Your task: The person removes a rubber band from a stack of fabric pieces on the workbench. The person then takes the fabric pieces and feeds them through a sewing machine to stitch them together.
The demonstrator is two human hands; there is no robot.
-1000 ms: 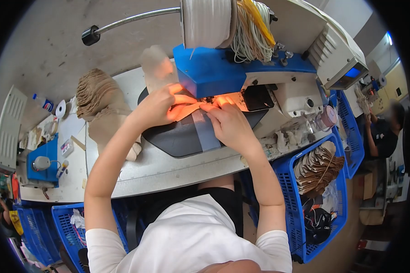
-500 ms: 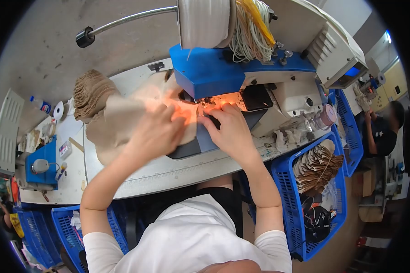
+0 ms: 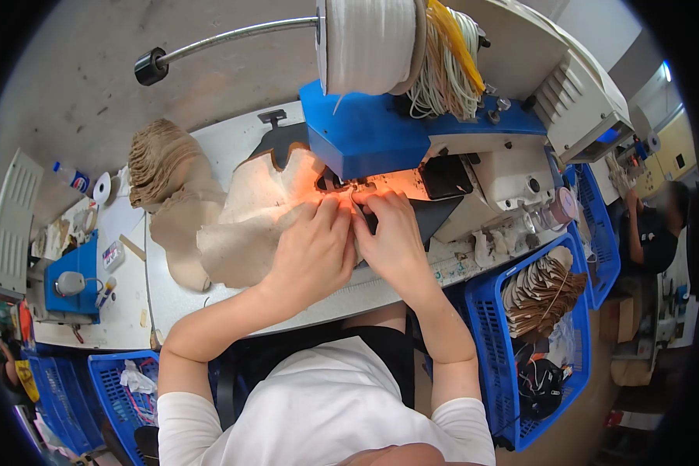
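A beige leather-like piece (image 3: 248, 194) with a notched brown edge lies under the lit working area of the blue sewing machine (image 3: 365, 140). My left hand (image 3: 314, 245) presses on the piece's right part, its fingers together and pointing at the needle area. Right beside it, my right hand (image 3: 392, 237) pinches the edge of the material just in front of the needle area. The fingertips of both hands nearly touch. A stack of beige pieces (image 3: 159, 163) sits to the left on the white table (image 3: 179, 311).
A white tape spool (image 3: 373, 46) hangs above the machine. A black phone-like object (image 3: 446, 177) lies right of the needle area. Blue baskets (image 3: 489, 349) stand at the lower right, one holding brown pieces (image 3: 544, 287). Another person (image 3: 652, 233) is at the far right.
The beige piece has swung round and now lies spread left of the needle area. My left hand has moved right and down, close beside my right hand, which stays near the needle area.
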